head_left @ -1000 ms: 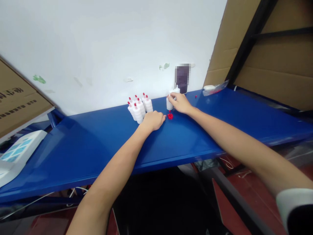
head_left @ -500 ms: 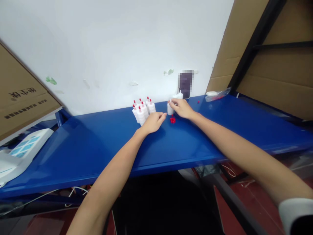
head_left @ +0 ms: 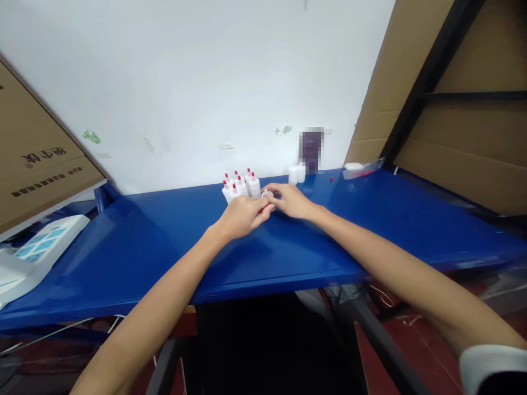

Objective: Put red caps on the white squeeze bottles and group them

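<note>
My right hand is closed round a small white squeeze bottle, whose upper part shows between the two hands. Right against it, my left hand has its thumb and fingers pinched together. A speck of red shows by the left fingertips, but what they pinch is largely hidden. Just beyond the left hand stands a cluster of white squeeze bottles with red caps on their nozzles, upright and close together. Two more white bottles without visible red caps stand behind my right hand, near the wall.
A lone red cap lies on the blue table, right of the uncapped bottles. Beyond it are a clear plastic bag and a white round item. A blurred dark panel leans at the wall. A white device stands far left.
My right hand has brought a white bottle leftward to meet my left hand beside the capped cluster. The little pile of red caps seen before is now hidden behind the hands.
</note>
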Available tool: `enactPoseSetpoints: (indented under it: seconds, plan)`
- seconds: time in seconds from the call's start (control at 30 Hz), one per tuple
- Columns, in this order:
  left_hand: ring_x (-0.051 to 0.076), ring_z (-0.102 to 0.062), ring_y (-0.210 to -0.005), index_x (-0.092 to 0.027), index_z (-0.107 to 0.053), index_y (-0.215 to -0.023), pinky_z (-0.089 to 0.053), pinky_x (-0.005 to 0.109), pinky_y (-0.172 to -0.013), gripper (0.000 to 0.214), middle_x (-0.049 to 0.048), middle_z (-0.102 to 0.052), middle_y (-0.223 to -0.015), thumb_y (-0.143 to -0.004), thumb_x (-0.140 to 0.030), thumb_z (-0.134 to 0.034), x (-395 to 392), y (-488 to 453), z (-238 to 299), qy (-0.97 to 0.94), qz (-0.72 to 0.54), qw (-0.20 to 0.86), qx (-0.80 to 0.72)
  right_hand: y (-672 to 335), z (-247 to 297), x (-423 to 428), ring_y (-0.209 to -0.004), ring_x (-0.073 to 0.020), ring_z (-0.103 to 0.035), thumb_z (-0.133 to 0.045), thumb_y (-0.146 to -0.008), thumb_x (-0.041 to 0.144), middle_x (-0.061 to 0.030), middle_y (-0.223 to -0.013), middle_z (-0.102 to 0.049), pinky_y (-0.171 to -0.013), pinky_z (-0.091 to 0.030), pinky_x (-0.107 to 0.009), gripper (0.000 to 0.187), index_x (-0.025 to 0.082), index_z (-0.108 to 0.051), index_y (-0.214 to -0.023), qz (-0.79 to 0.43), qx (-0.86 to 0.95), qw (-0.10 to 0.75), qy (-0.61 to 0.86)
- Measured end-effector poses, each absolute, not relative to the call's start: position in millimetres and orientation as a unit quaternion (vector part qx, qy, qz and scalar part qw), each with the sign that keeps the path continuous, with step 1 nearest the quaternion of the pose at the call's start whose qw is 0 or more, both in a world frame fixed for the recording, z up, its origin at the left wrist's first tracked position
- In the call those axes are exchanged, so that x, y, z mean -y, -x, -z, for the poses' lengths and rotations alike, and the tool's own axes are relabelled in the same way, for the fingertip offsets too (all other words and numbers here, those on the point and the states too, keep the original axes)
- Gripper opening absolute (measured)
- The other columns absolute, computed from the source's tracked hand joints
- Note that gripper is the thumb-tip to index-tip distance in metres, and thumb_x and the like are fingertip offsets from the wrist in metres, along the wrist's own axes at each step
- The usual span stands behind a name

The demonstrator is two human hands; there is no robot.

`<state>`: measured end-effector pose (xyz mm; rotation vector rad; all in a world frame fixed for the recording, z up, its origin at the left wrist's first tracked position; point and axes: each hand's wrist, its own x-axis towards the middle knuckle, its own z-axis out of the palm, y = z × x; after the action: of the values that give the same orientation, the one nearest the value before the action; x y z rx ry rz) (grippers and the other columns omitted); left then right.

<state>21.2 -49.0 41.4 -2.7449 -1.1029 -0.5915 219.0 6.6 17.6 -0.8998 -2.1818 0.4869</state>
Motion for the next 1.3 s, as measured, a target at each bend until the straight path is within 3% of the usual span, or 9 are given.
enactPoseSetpoints:
  seconds: [0.2,0.37,0.6,0.8,1.07,1.2,1.3]
  plan:
    - [0.016,-0.055,-0.059,-0.019,-0.057,-0.072,-0.036,0.028,-0.06,0.045,0.0055,-0.064,-0.066,-0.103,-0.039,-0.031,53,9,-29,0.87,0.227,0.11,0.424,-208,-23,9,-0.07,-0.0147,-0.054,-0.051,-0.092,0.039,0.0002,-0.076,-0.064,-0.067,-0.038,-0.027,0.028,0.018,-0.069,-0.088,-0.262,0.858,0.321,0.303]
    - [0.015,-0.056,-0.059,-0.019,-0.059,-0.076,-0.036,0.027,-0.06,0.042,0.004,-0.064,-0.066,-0.103,-0.038,-0.033,54,2,-25,0.872,0.242,0.087,0.417,-200,-27,18,-0.074,-0.0164,-0.057,-0.055,-0.086,0.033,-0.0014,-0.082,-0.069,-0.069,-0.043,-0.028,0.026,0.017,-0.074,-0.092,-0.339,0.849,0.304,0.266]
    - [0.012,-0.051,-0.055,-0.018,-0.053,-0.069,-0.034,0.026,-0.058,0.043,0.0028,-0.062,-0.064,-0.103,-0.038,-0.035,52,3,-20,0.862,0.279,0.054,0.418,-196,-27,26,-0.068,-0.0143,-0.056,-0.057,-0.083,0.029,-0.0007,-0.077,-0.07,-0.065,-0.042,-0.027,0.027,0.014,-0.077,-0.093,-0.351,0.847,0.301,0.262]
    - [0.009,-0.051,-0.056,-0.016,-0.057,-0.074,-0.035,0.024,-0.058,0.038,0.0006,-0.063,-0.067,-0.102,-0.034,-0.039,50,3,-21,0.872,0.324,-0.013,0.365,-189,-12,18,-0.091,-0.0194,-0.066,-0.061,-0.082,0.024,-0.0041,-0.097,-0.074,-0.084,-0.05,-0.032,0.026,0.015,-0.072,-0.103,-0.422,0.813,0.338,0.217]
    - [0.008,-0.047,-0.048,-0.017,-0.045,-0.065,-0.033,0.022,-0.053,0.039,-0.0024,-0.056,-0.055,-0.101,-0.031,-0.04,53,4,-29,0.877,0.307,-0.071,0.364,-182,-10,22,-0.095,-0.0197,-0.067,-0.061,-0.084,0.026,-0.0046,-0.092,-0.075,-0.097,-0.048,-0.036,0.02,0.015,-0.072,-0.095,-0.584,0.736,0.267,0.214]
    - [0.007,-0.048,-0.048,-0.018,-0.044,-0.066,-0.034,0.022,-0.054,0.038,-0.0026,-0.058,-0.055,-0.101,-0.029,-0.04,53,3,-30,0.878,0.298,-0.085,0.365,-182,-17,30,-0.093,-0.0179,-0.067,-0.062,-0.075,0.016,-0.003,-0.092,-0.074,-0.092,-0.049,-0.031,0.022,0.015,-0.07,-0.096,-0.594,0.729,0.242,0.24]
    - [0.007,-0.045,-0.048,-0.017,-0.044,-0.065,-0.031,0.022,-0.053,0.037,-0.003,-0.055,-0.055,-0.1,-0.027,-0.042,52,4,-29,0.881,0.304,-0.061,0.357,-180,-17,32,-0.078,-0.0159,-0.065,-0.061,-0.072,0.015,-0.0012,-0.081,-0.071,-0.076,-0.05,-0.028,0.019,0.016,-0.065,-0.09,-0.557,0.741,0.255,0.276]
